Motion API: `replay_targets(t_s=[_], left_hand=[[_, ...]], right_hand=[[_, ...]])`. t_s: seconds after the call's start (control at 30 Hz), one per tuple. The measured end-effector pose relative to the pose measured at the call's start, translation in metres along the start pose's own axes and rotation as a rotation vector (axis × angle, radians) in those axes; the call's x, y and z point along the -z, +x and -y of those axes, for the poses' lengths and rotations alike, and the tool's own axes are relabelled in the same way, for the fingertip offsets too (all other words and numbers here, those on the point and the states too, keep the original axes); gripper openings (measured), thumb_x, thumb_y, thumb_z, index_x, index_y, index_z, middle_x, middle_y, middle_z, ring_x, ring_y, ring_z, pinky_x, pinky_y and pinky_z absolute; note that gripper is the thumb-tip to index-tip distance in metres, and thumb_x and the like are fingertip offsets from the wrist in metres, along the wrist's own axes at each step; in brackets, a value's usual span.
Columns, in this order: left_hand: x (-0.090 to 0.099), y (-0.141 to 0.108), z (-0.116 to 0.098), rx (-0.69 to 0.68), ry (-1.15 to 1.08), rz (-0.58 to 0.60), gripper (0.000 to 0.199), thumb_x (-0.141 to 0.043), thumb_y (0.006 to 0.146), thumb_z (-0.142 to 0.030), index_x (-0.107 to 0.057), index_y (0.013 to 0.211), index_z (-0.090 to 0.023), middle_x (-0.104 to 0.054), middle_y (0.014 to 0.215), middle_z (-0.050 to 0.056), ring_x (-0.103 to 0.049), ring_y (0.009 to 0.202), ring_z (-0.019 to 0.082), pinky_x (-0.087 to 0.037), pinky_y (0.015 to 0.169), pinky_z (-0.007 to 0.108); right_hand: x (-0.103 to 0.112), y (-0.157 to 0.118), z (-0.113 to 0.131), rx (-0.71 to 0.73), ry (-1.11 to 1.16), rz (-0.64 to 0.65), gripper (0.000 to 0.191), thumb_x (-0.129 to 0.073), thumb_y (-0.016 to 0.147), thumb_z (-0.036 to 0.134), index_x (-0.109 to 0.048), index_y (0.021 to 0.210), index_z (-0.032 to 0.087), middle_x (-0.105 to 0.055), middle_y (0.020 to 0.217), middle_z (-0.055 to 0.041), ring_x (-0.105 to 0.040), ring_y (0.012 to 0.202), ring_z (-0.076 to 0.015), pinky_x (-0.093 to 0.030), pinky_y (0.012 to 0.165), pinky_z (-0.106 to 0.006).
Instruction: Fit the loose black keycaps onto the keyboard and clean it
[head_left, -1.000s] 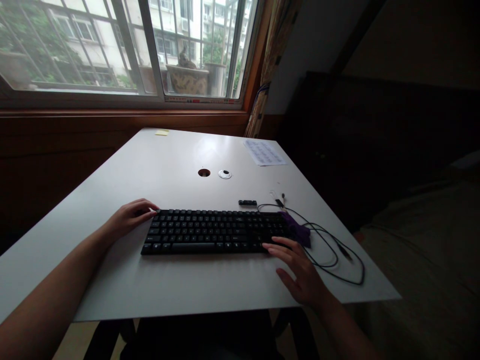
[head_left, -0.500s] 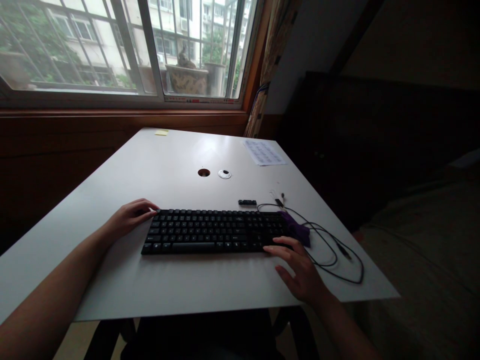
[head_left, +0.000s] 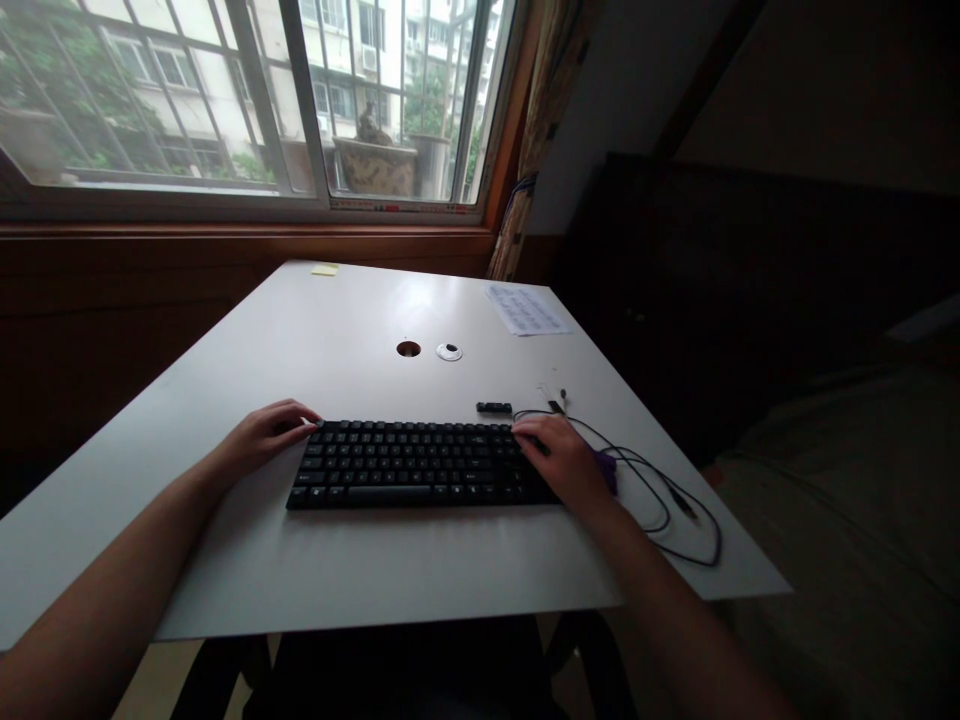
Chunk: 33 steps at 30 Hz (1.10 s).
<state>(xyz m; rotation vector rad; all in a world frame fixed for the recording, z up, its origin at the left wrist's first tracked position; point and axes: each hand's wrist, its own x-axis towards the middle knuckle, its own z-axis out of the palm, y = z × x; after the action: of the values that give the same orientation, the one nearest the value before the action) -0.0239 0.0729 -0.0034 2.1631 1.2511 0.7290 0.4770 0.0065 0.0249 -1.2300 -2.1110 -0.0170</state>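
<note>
A black keyboard (head_left: 405, 462) lies flat on the white table (head_left: 360, 570). At its far left corner, my left hand (head_left: 268, 436) has thumb and fingers pinched on the edge. Over the number-pad end, my right hand (head_left: 562, 458) is bent with thumb and fingertips brought together at the back row of keys. Whatever lies between those right fingertips is too small to make out. Just behind the keyboard sits a short black strip, apparently several keys in a row (head_left: 494, 407). Purple cloth (head_left: 607, 474) shows partly from behind my right hand and wrist.
A black cable (head_left: 712, 530) loops over the table's right side. Small pieces (head_left: 556, 405) lie behind my right hand. Farther back are a round hole (head_left: 409, 349), a white ring-shaped cover (head_left: 449, 352), printed sheets (head_left: 529, 311) and a yellow note (head_left: 325, 270).
My right hand has moved away from me and left, from the keyboard's near right edge to its back row of keys. My left hand stays at the corner.
</note>
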Motion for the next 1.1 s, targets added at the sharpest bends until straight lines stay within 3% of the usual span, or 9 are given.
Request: replay_targets(t_s=[0.17, 0.37, 1.1], left_hand=[[-0.001, 0.001, 0.003, -0.004, -0.002, -0.008, 0.034, -0.06, 0.095, -0.052, -0.074, 0.104, -0.022, -0.071, 0.103, 0.007, -0.067, 0.092, 0.022, -0.053, 0.083, 0.032], [-0.001, 0.001, -0.002, -0.016, -0.003, -0.016, 0.036, -0.06, 0.095, -0.054, -0.074, 0.103, -0.022, -0.07, 0.102, 0.007, -0.067, 0.09, 0.022, -0.053, 0.079, 0.03], [-0.002, 0.001, 0.002, -0.038, -0.042, -0.007, 0.031, -0.061, 0.096, -0.049, -0.074, 0.105, -0.022, -0.067, 0.098, 0.005, -0.064, 0.081, 0.018, -0.05, 0.071, 0.027]], right_hand=[[-0.022, 0.04, -0.01, -0.076, -0.085, 0.121, 0.014, -0.059, 0.095, 0.018, -0.072, 0.094, 0.024, -0.074, 0.108, -0.0045, -0.063, 0.106, -0.022, -0.049, 0.098, -0.038], [-0.042, 0.066, -0.02, -0.058, -0.26, 0.285, 0.011, -0.066, 0.093, 0.021, -0.073, 0.102, 0.024, -0.074, 0.111, -0.004, -0.059, 0.105, -0.0222, -0.045, 0.095, -0.036], [-0.055, 0.079, -0.008, -0.045, -0.371, 0.384, 0.019, -0.064, 0.092, 0.02, -0.074, 0.106, 0.027, -0.074, 0.114, -0.0056, -0.051, 0.116, -0.0287, -0.036, 0.1, -0.047]])
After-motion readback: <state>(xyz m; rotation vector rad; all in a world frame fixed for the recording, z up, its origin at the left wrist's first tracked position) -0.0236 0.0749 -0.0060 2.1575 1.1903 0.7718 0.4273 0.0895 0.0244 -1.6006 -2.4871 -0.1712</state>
